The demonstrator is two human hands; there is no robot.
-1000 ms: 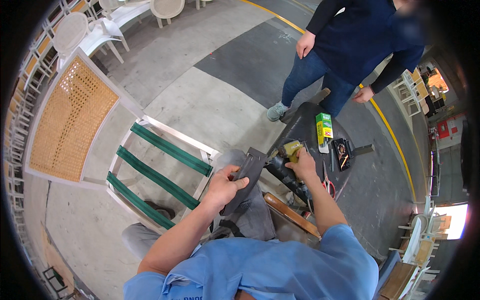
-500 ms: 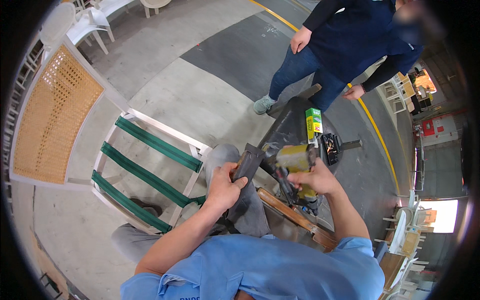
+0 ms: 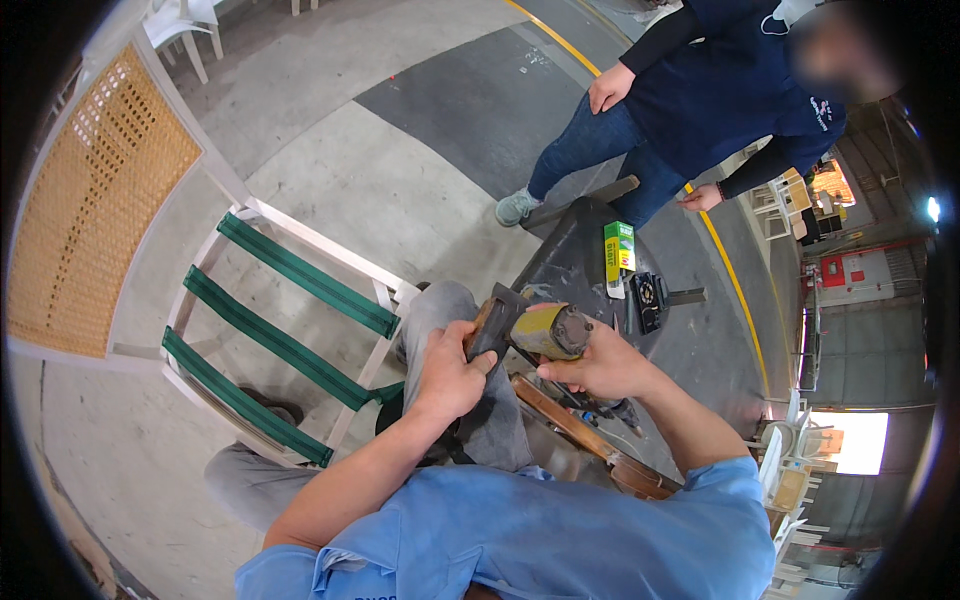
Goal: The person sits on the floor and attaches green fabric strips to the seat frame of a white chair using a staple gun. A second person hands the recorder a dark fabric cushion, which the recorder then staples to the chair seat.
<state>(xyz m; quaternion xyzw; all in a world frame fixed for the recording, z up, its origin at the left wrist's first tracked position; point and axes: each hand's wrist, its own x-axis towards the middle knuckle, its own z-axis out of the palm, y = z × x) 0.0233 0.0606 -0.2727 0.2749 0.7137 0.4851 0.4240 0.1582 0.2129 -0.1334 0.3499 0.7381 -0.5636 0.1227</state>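
My left hand [image 3: 452, 375] is closed around a dark, flat-sided piece with a wooden part [image 3: 494, 325]; its exact kind cannot be made out. A worn yellow power stapler or nailer [image 3: 548, 332] is in my right hand [image 3: 612, 362], its body turned toward the dark piece and close to it. Whether the two touch is unclear. Left of my knee lies a pale wooden chair frame [image 3: 330, 240] with a woven cane back [image 3: 105, 200]. Three green webbing straps [image 3: 300, 272] cross its seat opening; one loose end reaches my leg.
Beyond my hands a black stool-like surface [image 3: 560, 265] holds a green and yellow box [image 3: 619, 250] and a black case [image 3: 650, 300]. A wooden-handled tool [image 3: 565, 418] lies by my lap. A co-worker [image 3: 690, 120] stands close, far right. White chairs [image 3: 185, 30] stand at far left.
My right hand has turned the yellow tool and brought it left, nearer the dark piece. My left hand keeps its hold. The view has shifted slightly.
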